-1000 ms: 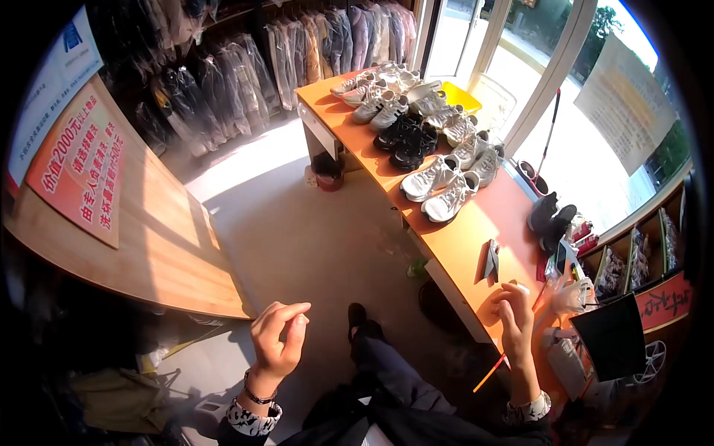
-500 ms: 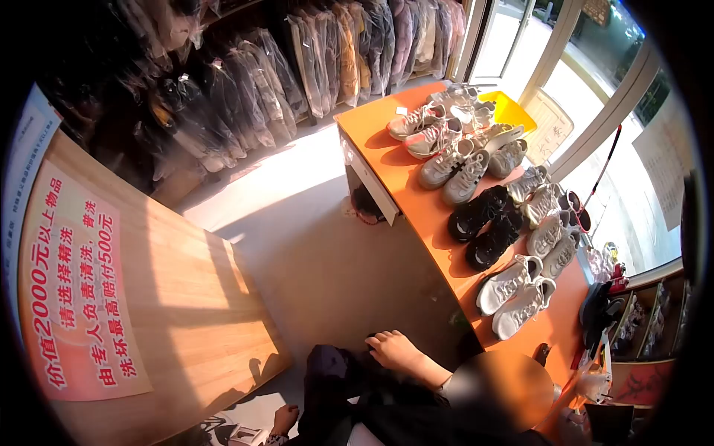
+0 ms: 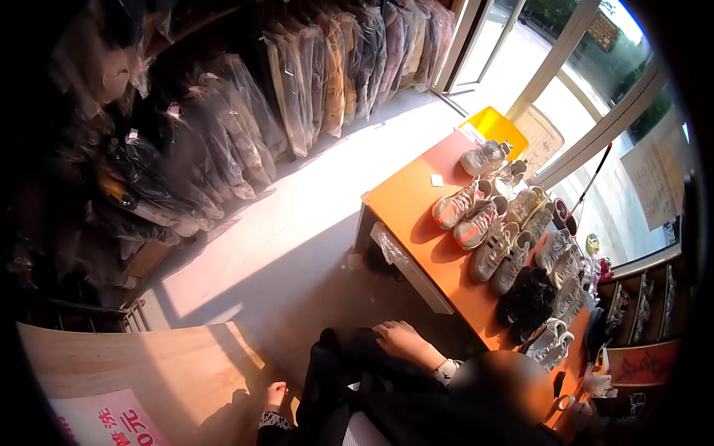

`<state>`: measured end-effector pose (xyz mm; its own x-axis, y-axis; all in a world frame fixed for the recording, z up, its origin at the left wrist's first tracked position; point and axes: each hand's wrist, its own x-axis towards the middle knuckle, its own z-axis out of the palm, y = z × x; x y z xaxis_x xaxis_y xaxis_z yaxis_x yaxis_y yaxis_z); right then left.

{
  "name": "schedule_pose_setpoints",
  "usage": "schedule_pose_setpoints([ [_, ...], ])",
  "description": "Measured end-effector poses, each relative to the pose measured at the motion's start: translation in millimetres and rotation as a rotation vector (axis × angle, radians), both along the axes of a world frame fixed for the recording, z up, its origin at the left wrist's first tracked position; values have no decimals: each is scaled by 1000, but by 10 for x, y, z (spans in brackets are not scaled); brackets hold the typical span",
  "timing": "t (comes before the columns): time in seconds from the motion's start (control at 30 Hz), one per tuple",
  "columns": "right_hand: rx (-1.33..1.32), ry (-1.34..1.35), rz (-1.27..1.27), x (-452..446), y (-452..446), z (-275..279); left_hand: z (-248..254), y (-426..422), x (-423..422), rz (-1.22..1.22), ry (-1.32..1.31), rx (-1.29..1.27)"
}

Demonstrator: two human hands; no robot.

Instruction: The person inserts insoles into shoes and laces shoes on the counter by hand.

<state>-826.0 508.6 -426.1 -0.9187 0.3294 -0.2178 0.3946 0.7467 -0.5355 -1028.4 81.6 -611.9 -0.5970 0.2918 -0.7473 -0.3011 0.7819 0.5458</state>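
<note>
My right hand (image 3: 405, 343) hangs in front of my dark trousers (image 3: 346, 364), its fingers loosely stretched and nothing in them. A black-and-white patterned cuff shows at its wrist. My left hand (image 3: 277, 396), with a matching cuff, is low on the left beside the wooden counter (image 3: 193, 372). Its fingers are curled, and I see nothing in them. To the right of my right hand stands an orange table (image 3: 409, 201) with pairs of shoes: white sneakers with red parts (image 3: 476, 223), grey-white sneakers (image 3: 502, 256), black sneakers (image 3: 526, 301) and white shoes (image 3: 549, 343).
Plastic-covered clothes (image 3: 327, 67) hang along the back and left. A yellow bin (image 3: 497, 132) stands beyond the table near the glass door (image 3: 494, 41). Pale floor (image 3: 297, 201) runs between counter and table. A shelf with shoes (image 3: 639, 305) is at the right; a blurred round patch (image 3: 506, 394) covers the bottom right.
The view has turned and moved forward: the counter and its sign have slid down, and the clothes look larger. My left hand shows higher, while my right hand stays in front of my trousers.
</note>
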Motion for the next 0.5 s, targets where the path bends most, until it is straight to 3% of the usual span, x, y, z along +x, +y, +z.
schedule_pose_setpoints([
  [0.13, -30, -19, -266, -740, 621, 201, -158, 988, -1898, 72, 175, 144],
  [0.23, 66, 99, -470, -1230, 1250, -46, 405, 2122, -2815, 179, 157, 183],
  [0.27, 128, 139, -535, -1400, 1492, -208, 368, 2330, -3047, 155, 164, 178],
  [0.4, 211, 132, -852, -2013, 2492, -561, 203, 3029, -3812, -236, 246, 35],
  [0.47, 144, 100, -990, -2323, 2889, -536, 534, 3424, -4018, -397, 162, -58],
  [0.5, 137, 77, -1074, -2376, 3202, -582, 312, 3495, -4172, -427, 35, -89],
])
